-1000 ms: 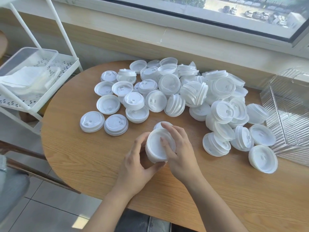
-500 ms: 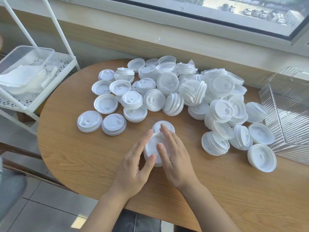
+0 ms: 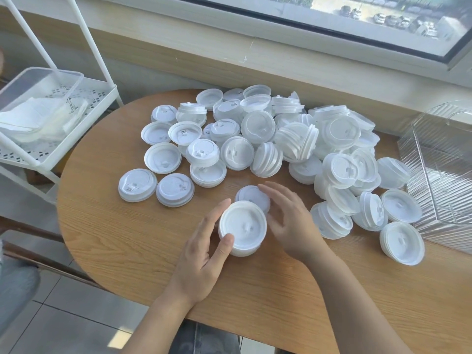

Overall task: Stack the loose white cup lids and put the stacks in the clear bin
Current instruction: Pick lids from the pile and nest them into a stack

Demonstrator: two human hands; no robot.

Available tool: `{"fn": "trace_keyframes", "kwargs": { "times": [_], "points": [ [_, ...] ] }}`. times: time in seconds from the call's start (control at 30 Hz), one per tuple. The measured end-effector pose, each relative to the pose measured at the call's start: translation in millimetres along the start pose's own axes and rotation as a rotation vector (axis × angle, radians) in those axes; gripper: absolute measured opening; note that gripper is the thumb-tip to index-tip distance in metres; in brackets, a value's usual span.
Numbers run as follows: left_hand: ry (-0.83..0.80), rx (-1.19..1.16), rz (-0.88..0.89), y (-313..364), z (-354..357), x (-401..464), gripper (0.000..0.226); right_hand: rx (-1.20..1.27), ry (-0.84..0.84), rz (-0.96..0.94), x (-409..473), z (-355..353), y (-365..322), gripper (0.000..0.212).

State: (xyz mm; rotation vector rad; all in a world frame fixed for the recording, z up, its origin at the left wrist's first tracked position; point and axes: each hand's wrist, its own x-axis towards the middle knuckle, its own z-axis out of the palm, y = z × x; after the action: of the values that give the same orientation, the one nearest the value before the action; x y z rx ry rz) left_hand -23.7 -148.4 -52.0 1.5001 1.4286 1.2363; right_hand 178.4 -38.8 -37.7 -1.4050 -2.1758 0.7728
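A short stack of white cup lids (image 3: 242, 227) stands on the wooden table (image 3: 127, 238) in front of me. My left hand (image 3: 201, 256) touches its left side, with the thumb on the front rim and straight fingers along the back left. My right hand (image 3: 291, 221) hovers just right of the stack with relaxed, spread fingers and holds nothing. A single lid (image 3: 252, 196) lies right behind the stack. The big pile of loose lids (image 3: 293, 139) covers the far half of the table. The clear ribbed bin (image 3: 439, 175) sits at the table's right edge.
A white metal rack (image 3: 84, 123) stands left of the table and carries a clear plastic container (image 3: 38, 80). A window ledge (image 3: 255, 54) runs behind the table. Small lid stacks (image 3: 401, 242) lie in front of the bin.
The stack was held tilted between both hands, then pressed flat onto the table. Now my right hand has come off to the right and my left has slid to the stack's side.
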Motion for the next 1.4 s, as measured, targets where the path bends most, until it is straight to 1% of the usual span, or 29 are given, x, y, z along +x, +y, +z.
{"fn": "trace_keyframes", "kwargs": {
  "times": [0.07,0.1,0.17,0.23,0.3,0.37,0.5,0.57,0.63,0.7,0.77,0.87,0.97,1.03,1.1,1.17,1.27,1.4],
  "points": [
    [-0.001,0.027,0.027,2,1,0,0.052,-0.107,-0.141,-0.059,6,3,2,0.075],
    [-0.002,0.036,0.034,2,1,0,0.052,-0.139,-0.178,-0.081,9,4,1,0.079],
    [-0.001,0.042,0.035,2,0,0,0.053,-0.195,-0.22,-0.099,16,5,-2,0.081],
    [-0.001,0.047,0.035,2,0,0,0.053,-0.25,-0.244,-0.094,22,2,-5,0.076],
    [-0.002,0.04,0.033,1,0,-1,0.053,-0.282,-0.225,-0.098,23,-2,-5,0.069],
    [0.0,0.028,0.025,1,0,-1,0.053,-0.29,-0.194,-0.088,21,-5,-4,0.067],
    [0.009,0.027,0.026,1,1,-2,0.053,-0.308,-0.084,-0.011,8,-9,4,0.078],
    [0.008,0.026,0.026,1,1,-2,0.052,-0.263,0.02,0.025,-3,-10,5,0.084],
    [0.005,0.025,0.021,0,1,-1,0.052,-0.145,0.113,0.067,-13,-12,2,0.084],
    [0.001,0.026,0.019,-1,1,-1,0.053,-0.027,0.183,0.105,-20,-17,-6,0.076],
    [0.002,0.027,0.014,-1,1,-1,0.053,0.036,0.241,0.098,-24,-22,-12,0.067],
    [0.004,0.027,0.007,-1,1,-1,0.054,0.146,0.302,0.062,-30,-30,-20,0.064],
    [0.0,0.033,0.001,0,0,-1,0.054,0.214,0.288,-0.054,-33,-34,-32,0.073],
    [-0.001,0.025,-0.003,-1,1,-1,0.055,0.24,0.29,-0.139,-35,-33,-37,0.07],
    [-0.004,0.023,-0.001,-2,0,-1,0.056,0.326,0.281,-0.183,-37,-28,-41,0.064],
    [-0.002,0.028,0.004,-2,0,-1,0.056,0.38,0.236,-0.2,-40,-21,-43,0.063],
    [0.0,0.021,0.014,-1,0,-1,0.056,0.381,0.17,-0.196,-44,-10,-43,0.064],
    [0.003,0.008,0.008,-1,0,-1,0.059,0.316,0.091,-0.139,-52,1,-40,0.059]
  ]
}}
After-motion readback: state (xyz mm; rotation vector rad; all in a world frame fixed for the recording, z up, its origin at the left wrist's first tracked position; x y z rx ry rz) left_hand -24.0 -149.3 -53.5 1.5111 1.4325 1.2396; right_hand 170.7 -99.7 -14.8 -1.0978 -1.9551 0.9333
